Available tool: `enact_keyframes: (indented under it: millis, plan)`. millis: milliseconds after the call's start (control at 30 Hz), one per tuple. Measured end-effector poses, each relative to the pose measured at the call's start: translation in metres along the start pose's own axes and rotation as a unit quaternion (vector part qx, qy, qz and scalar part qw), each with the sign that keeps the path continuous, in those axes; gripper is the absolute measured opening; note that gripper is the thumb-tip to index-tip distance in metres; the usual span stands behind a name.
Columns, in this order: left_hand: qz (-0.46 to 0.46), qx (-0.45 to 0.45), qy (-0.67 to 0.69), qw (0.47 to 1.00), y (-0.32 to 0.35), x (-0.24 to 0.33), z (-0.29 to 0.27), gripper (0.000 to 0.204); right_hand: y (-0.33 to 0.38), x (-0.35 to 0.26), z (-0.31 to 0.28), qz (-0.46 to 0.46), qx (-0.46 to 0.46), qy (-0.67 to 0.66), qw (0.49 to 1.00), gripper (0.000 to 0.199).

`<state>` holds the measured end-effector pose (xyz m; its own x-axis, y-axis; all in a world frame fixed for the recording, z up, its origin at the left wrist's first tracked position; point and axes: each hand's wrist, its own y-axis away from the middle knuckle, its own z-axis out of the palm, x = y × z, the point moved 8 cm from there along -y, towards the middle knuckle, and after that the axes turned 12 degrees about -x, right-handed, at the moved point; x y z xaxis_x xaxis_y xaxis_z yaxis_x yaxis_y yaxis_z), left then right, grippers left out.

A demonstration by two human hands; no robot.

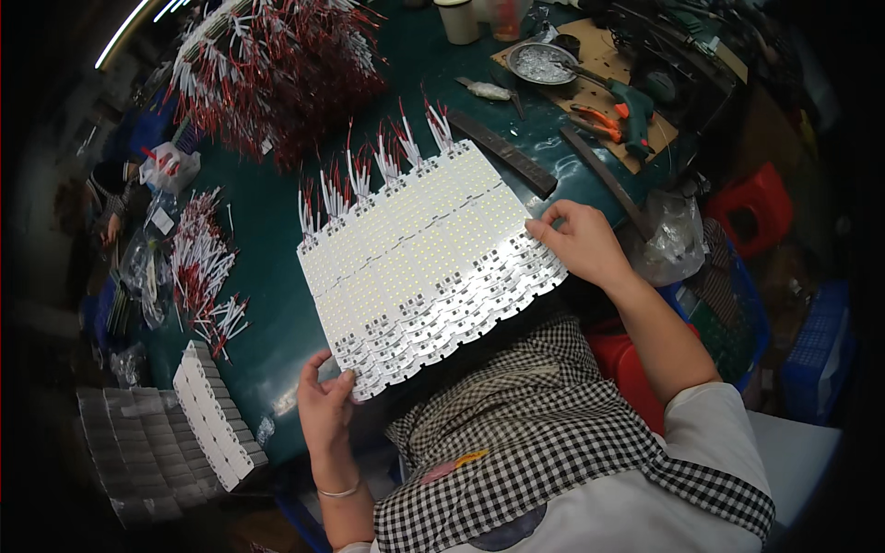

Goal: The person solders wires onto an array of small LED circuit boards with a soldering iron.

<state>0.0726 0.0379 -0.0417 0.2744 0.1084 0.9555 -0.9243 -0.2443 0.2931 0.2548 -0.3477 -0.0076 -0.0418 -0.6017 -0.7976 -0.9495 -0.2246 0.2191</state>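
Several white LED circuit boards [415,249] lie overlapped like shingles across the front of the green table, dotted with small yellow LEDs. Their scalloped near edge hangs out past the table edge. Along the far edge, bundles of red and white wires [357,173] stand up from the boards. My left hand [327,401] pinches the near left corner, thumb on top and fingers partly hidden below. At the right edge, my right hand [583,241] holds the boards between thumb and bent fingers.
A big bundle of red and white wires [277,74] stands at the back left, and a loose wire pile [203,263] lies nearer. Dark metal bars [502,152], a green glue gun [634,115] and a metal bowl [542,64] are rightward. Stacked boards [210,415] sit front left.
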Motion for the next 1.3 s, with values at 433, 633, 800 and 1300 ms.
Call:
enact_keyframes:
  millis: [433, 633, 800, 1300]
  plan:
    - [0.033, -0.095, -0.082, 0.992, -0.035, 0.029, 0.015, 0.054, -0.040, -0.011, 0.010, -0.094, 0.056, 0.089, 0.990, 0.053]
    - [0.025, -0.081, -0.152, 0.985, -0.037, 0.014, 0.010, 0.056, -0.026, -0.026, 0.021, -0.136, 0.071, 0.252, 0.956, 0.053]
    - [0.037, -0.054, -0.227, 0.972, -0.030, 0.016, 0.007, 0.053, -0.014, -0.031, 0.025, -0.142, 0.096, 0.296, 0.940, 0.051]
    - [-0.081, -0.041, -0.015, 0.996, -0.007, -0.001, 0.001, 0.060, 0.003, -0.028, 0.009, -0.039, 0.070, 0.204, 0.976, 0.041]
